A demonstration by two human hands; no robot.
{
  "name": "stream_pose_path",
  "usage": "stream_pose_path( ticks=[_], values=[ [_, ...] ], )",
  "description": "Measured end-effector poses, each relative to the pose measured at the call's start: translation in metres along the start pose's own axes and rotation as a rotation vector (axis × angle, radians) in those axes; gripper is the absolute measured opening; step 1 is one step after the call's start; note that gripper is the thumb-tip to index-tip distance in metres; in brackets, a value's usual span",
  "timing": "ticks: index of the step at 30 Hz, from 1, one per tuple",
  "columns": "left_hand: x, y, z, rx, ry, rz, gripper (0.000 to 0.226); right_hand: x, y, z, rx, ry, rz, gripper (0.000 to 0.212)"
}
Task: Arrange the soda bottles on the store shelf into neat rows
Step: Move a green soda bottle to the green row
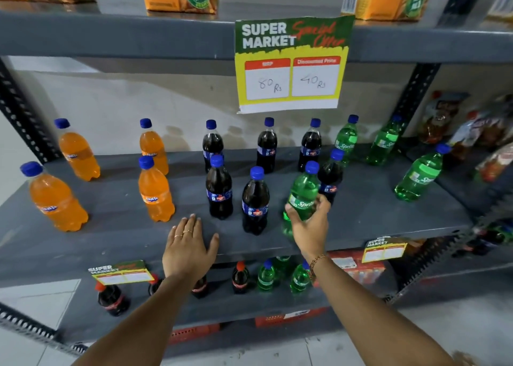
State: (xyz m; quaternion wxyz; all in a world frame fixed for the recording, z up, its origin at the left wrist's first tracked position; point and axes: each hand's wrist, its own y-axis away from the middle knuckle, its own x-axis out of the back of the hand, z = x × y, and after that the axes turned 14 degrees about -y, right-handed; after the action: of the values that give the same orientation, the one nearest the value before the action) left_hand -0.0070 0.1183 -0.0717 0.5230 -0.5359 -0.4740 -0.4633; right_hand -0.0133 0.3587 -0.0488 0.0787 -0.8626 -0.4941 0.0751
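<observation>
The right hand (309, 227) had its grip closed around a green bottle (301, 196) at the front of the shelf (388, 215), beside the dark cola bottles (255, 202). The left hand (188, 246) lay flat and open on the shelf, holding nothing.

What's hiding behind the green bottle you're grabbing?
A dark cola bottle stands right behind the green bottle held by the right hand. Its left side and base are covered.
</observation>
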Motion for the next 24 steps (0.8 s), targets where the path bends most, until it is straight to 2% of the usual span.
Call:
stream_pose_path(
  ticks=[6,10,16,24],
  values=[
    [-0.002,0.0,0.003,0.029,0.001,0.028,0.076,0.041,0.002,0.008,0.104,-0.06,0.207,0.071],
    [-0.003,0.0,0.004,0.037,-0.012,0.038,0.08,0.065,-0.021,0.007,0.102,-0.027,0.342,0.066],
    [-0.006,-0.001,0.003,0.055,-0.016,0.036,0.086,0.091,-0.072,0.001,0.146,0.068,0.373,0.063],
    [-0.006,-0.002,0.003,0.072,-0.04,0.033,0.088,0.107,-0.118,0.017,0.066,0.131,0.364,0.069]
  ],
)
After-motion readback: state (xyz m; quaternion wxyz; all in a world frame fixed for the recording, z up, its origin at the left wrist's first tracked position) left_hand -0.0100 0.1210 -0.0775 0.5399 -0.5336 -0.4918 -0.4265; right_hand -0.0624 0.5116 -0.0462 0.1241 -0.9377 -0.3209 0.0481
